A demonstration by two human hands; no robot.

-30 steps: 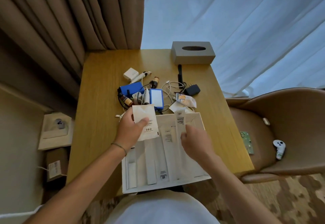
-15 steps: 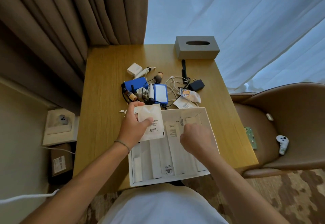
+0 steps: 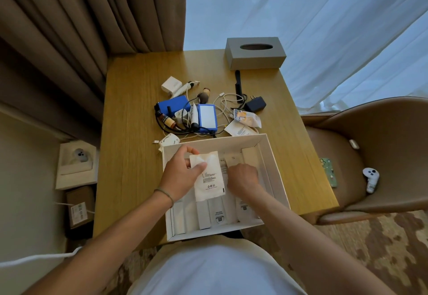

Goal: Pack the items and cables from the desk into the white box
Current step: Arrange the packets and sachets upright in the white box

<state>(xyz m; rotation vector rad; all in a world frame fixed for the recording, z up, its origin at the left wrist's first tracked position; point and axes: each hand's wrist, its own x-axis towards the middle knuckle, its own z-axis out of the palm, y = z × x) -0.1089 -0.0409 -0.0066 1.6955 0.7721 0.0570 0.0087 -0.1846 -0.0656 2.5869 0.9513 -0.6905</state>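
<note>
At far left, beside the table (image 3: 129, 155), a white tray (image 3: 76, 167) with a grey controller sat on the floor above a brown carton (image 3: 80, 209).

On the table, a white charger (image 3: 171, 84) lay at the back of the clutter, with a blue case (image 3: 175, 106) just in front of it and a small brown bottle (image 3: 168, 121) among black cables. A second blue case (image 3: 207, 118) with a white face lay just right of those.

Your left hand (image 3: 179, 176) was inside the white box (image 3: 275, 169), thumb and fingers pinching the top of a white pouch (image 3: 208, 176) that lay over the long white packets (image 3: 203, 216) lining the box floor. The box sat at the near edge of the table, open, directly in front of you.

Your right hand (image 3: 243, 179) was also in the box, just right of the pouch, fingers curled down onto the packets; you could not tell from this angle whether it gripped anything.

Behind the box, white cables (image 3: 223, 103) looped beside a black adapter (image 3: 256, 104), with a crinkled wrapper (image 3: 247, 117) and a paper slip (image 3: 239, 130) touching the box's far wall. A black stick (image 3: 238, 86) pointed toward the grey tissue box (image 3: 254, 57) at the back corner.

To the right, a brown chair (image 3: 370, 155) carried a green board (image 3: 328, 172) and a white controller (image 3: 370, 179).
</note>
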